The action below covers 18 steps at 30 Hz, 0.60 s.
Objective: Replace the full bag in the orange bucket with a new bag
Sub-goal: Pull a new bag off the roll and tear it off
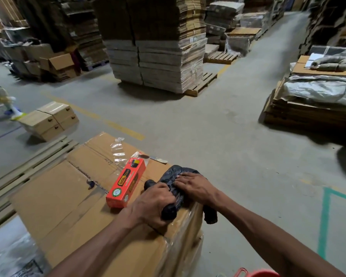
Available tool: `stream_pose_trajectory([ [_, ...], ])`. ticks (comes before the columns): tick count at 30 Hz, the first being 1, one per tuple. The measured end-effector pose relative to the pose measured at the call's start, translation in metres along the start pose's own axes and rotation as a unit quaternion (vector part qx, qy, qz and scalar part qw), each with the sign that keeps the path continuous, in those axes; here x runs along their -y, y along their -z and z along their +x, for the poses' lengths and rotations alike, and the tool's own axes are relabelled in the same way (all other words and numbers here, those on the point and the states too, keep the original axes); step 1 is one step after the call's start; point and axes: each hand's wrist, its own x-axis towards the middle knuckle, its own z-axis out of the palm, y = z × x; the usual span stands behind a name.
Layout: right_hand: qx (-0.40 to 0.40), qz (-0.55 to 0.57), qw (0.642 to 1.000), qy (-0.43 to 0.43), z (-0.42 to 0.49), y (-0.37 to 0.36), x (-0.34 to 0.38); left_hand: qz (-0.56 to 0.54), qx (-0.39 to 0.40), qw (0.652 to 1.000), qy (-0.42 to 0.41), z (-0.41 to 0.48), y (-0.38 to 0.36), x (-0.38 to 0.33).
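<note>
Looking down at the near right corner of the carton (pixel 68 196), we find both hands on the black bags. The left hand (pixel 152 204) is wrapped round the roll of bags (pixel 169 212), fingers curled over it so that only its two ends show. The roll's long axis runs away from us and a little to the left, roughly along the carton's right edge. The right hand (pixel 194 186) lies just right of the roll, palm down, fingers straight and slightly spread, pressing the loose bag (pixel 176 171) flat against the carton top. That loose bag leads off the roll to the right and away, crumpled beyond the fingertips. A dark end of plastic hangs over the carton's edge below the right wrist. The two hands are touching or nearly so; we cannot tell which.

What the next move turns on, as we judge it, is that the bag lies across the roll's axis: roll on the left, sheet on the right, the join hidden under the hands. Pulling the hands apart sideways should part one bag from the roll, if a tear line is there; we cannot see one.

The orange bucket (pixel 264 273) shows only as a sliver of rim at the bottom edge, down by the floor under the right forearm and so nearer that arm. Whether it holds a bag we cannot see. An orange box (pixel 126 184) lies on the carton just left of the left hand, with a clear wrapper (pixel 119 150) beyond it.
</note>
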Motion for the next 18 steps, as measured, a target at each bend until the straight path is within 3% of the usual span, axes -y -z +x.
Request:
stream_pose_trajectory([
  [3,-0.002,0.064,0.997,-0.038,0.005,0.005,0.003,-0.057,-0.09,0.994,0.024,-0.002,0.0,0.002],
  [5,0.048,0.174,0.982,-0.06,0.005,0.012,0.012,-0.074,-0.148,0.985,0.048,-0.005,0.001,0.004],
  [8,0.082,0.329,0.939,-0.054,0.014,0.03,0.028,-0.126,-0.176,0.973,0.079,0.001,0.002,0.0],
  [11,0.086,0.459,0.875,-0.124,0.027,0.052,0.04,-0.247,-0.209,0.932,0.166,0.017,0.011,-0.009],
  [13,0.092,0.507,0.84,-0.171,0.03,0.058,0.035,-0.353,-0.195,0.866,0.296,0.029,0.031,-0.012],
  [14,0.089,0.537,0.818,-0.185,0.03,0.06,0.033,-0.422,-0.176,0.81,0.368,0.033,0.043,-0.011],
  [16,0.077,0.611,0.761,-0.203,0.028,0.061,0.031,-0.574,-0.144,0.661,0.462,0.037,0.059,-0.008],
  [17,0.074,0.645,0.731,-0.213,0.028,0.062,0.03,-0.635,-0.136,0.594,0.475,0.038,0.063,-0.006],
  [18,0.074,0.668,0.706,-0.224,0.029,0.064,0.03,-0.674,-0.137,0.551,0.472,0.038,0.065,-0.006],
])
